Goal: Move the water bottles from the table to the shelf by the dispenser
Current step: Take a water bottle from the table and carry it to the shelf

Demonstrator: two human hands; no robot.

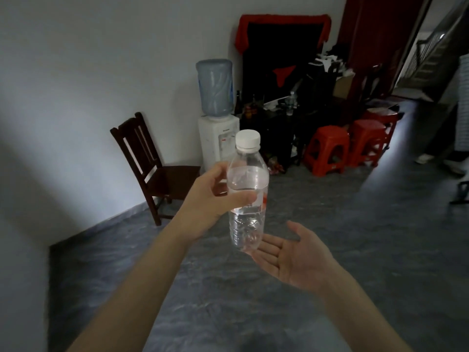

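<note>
A clear plastic water bottle [247, 181] with a white cap and a red-and-white label is held upright in mid-air, in the middle of the view. My left hand [210, 199] is shut around its middle, thumb across the label. Just below the bottle's base my right hand [291, 255] lies palm up with its fingers spread. Whether the base touches the fingertips I cannot tell. Ahead stands the white water dispenser [215, 141] with a blue jug on top. Right of it is a dark shelf unit [276, 123], and another small water bottle [290, 104] stands on its surface.
A dark wooden chair [152, 168] stands against the white wall, left of the dispenser. Three red plastic stools [327, 148] sit on the grey floor right of the shelf. Dark glass bottles [247, 107] stand at the shelf's left end. An open doorway lies at the far right.
</note>
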